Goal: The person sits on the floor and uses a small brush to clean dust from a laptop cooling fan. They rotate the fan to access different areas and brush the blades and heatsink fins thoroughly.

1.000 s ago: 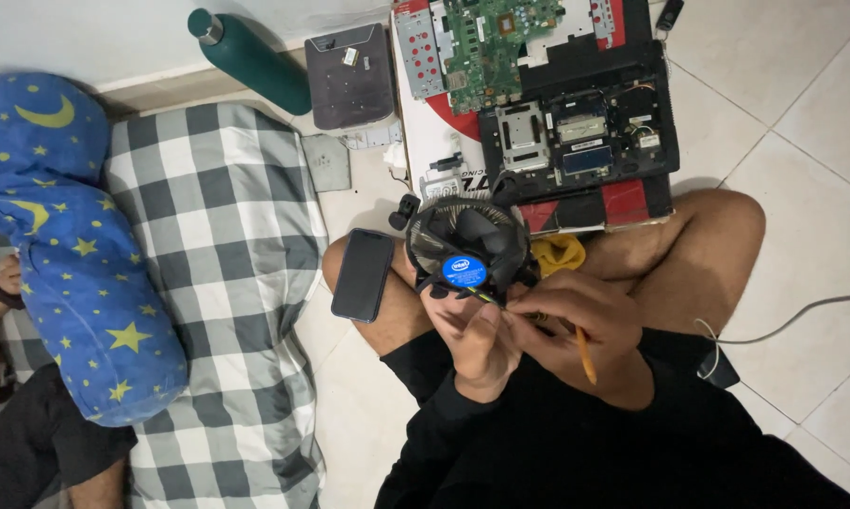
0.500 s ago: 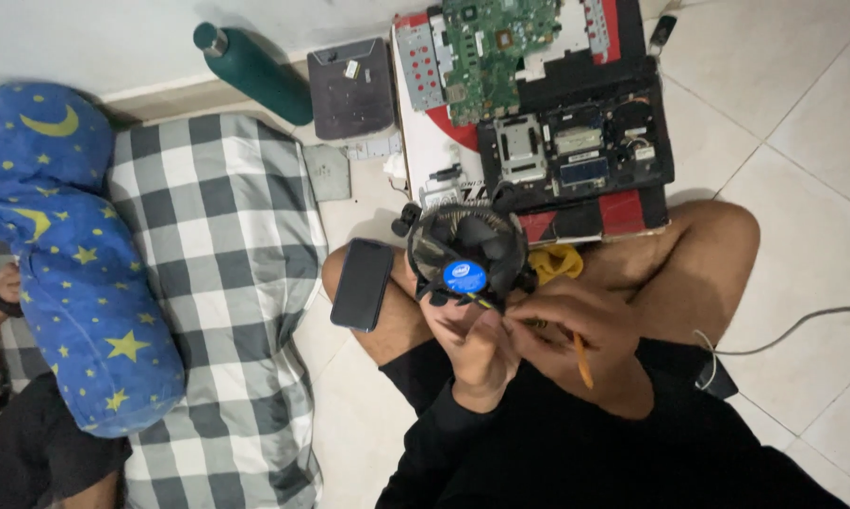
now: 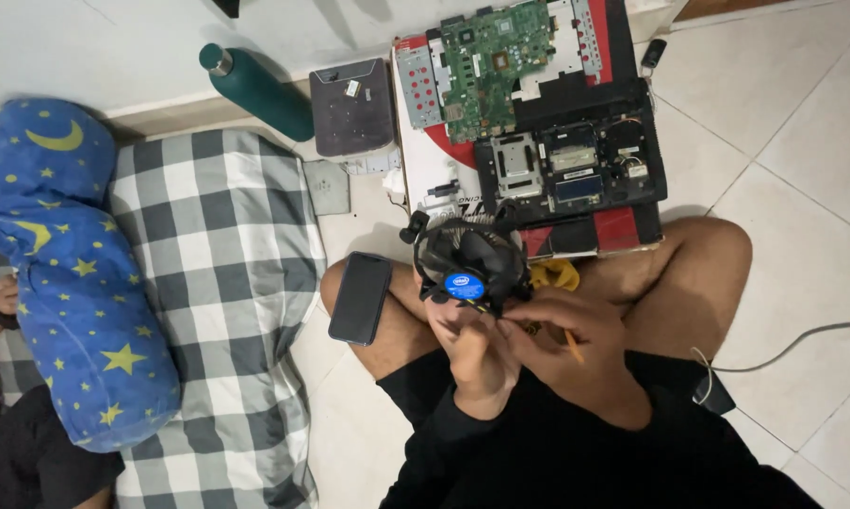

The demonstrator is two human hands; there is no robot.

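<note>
We hold a round black cooler fan with metal fins and a blue centre sticker [image 3: 467, 264] up over our crossed legs. Our left hand [image 3: 467, 344] is closed around its lower edge from beneath, fingers curled against the rim. Our right hand [image 3: 562, 335] sits just beside the left, touching it, with its fingertips pinched on a thin orange-handled tool [image 3: 569, 345] whose tip meets the underside of the fan; the tool's handle slants back across the right palm.

Just left of the left hand, a black smartphone [image 3: 360, 297] lies face up on our knee. Just beyond the right hand, tucked under the fan's edge, is a crumpled yellow cloth [image 3: 555, 274]. Further ahead of both hands, on the tiled floor [image 3: 802, 141], lies an opened black and red laptop chassis [image 3: 576, 174], with a green circuit board [image 3: 496, 57] lying past it. Left of that sit a dark grey flat box [image 3: 351, 106] and a dark green metal bottle [image 3: 255, 90] lying on its side. Well to the left of our hands spreads a grey and white checked mattress [image 3: 218, 283], carrying a blue bolster pillow printed with yellow moons and stars [image 3: 67, 273]. A grey cable [image 3: 792, 344] trails across the floor to the right of the right hand.
</note>
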